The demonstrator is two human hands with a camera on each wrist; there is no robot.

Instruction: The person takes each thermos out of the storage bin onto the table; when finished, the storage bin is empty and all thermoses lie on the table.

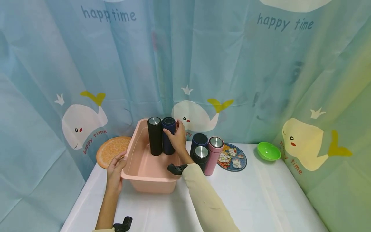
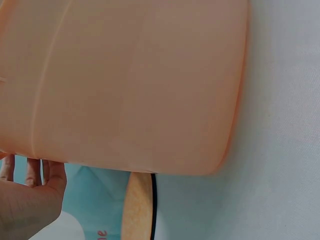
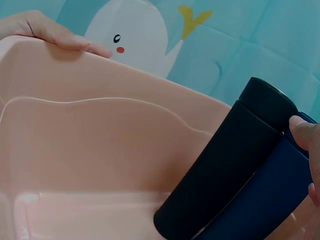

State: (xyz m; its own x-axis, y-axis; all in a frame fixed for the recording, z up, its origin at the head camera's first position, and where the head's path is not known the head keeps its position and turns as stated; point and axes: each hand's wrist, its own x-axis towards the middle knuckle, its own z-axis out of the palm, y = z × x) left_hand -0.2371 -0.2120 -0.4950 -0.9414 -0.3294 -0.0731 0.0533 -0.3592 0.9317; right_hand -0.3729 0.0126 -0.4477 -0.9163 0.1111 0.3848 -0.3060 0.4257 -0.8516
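Note:
My left hand [image 1: 116, 167] holds the left rim of a pink plastic basin [image 1: 153, 186], its fingers lying over the edge. Inside the basin a black thermos [image 1: 155, 138] with a silver-topped lid stands upright at the back. Right beside it is a dark blue thermos [image 1: 168, 141], which my right hand [image 1: 179, 138] grips near the top, thumb on the near side. In the right wrist view the black thermos [image 3: 220, 165] and the blue thermos [image 3: 265, 195] lean side by side against each other. The left wrist view shows mostly the basin's outer wall [image 2: 135, 90].
Right of the basin stand another dark blue thermos [image 1: 200, 139], a shorter black one [image 1: 201, 154] and a pink one [image 1: 213, 158]. Behind them lies a round patterned mat [image 1: 236, 161]. A green bowl [image 1: 269, 151] sits farther right; an orange-slice disc [image 1: 111, 149] is at the back left.

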